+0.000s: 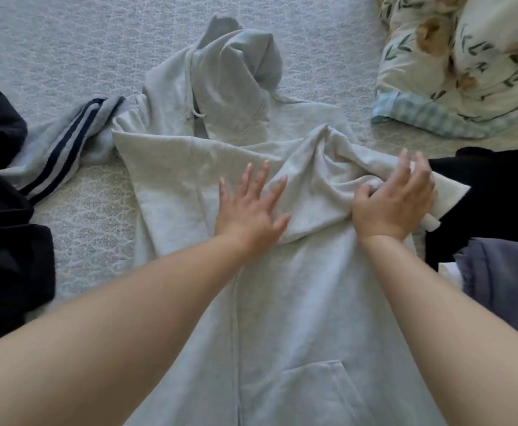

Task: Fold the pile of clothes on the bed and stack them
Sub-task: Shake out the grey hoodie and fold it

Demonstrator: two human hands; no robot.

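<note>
— Grey quilted bed cover (51,35) fills the whole view, right?
— Yes, pale grey with a stitched pattern, and the clothes lie on it. Biggest of them is the light grey hoodie (282,302), spread out in the middle, hood (236,72) pointing away from the person and the pouch pocket (319,388) nearest them.
— What is around it?
— A black garment (2,241) bunched along the left edge. Another black garment (491,189) on the right, with a slate-grey piece (509,284) just below it. At top right, a cream bedding bundle with a leaf print (466,66).
— And the sleeves?
— The striped sleeve (64,152), grey with navy bands, trails off to the left towards the black heap. The other sleeve (343,179) is folded across the chest, rumpled.
— The hands?
— The left hand (251,207) lies flat on the hoodie's chest, fingers spread and straight, pressing the cloth. The right hand (396,198) rests on the folded sleeve near its cuff (448,198); its thumb pinches a fold of the fabric while the fingers lift, loosely spread.
</note>
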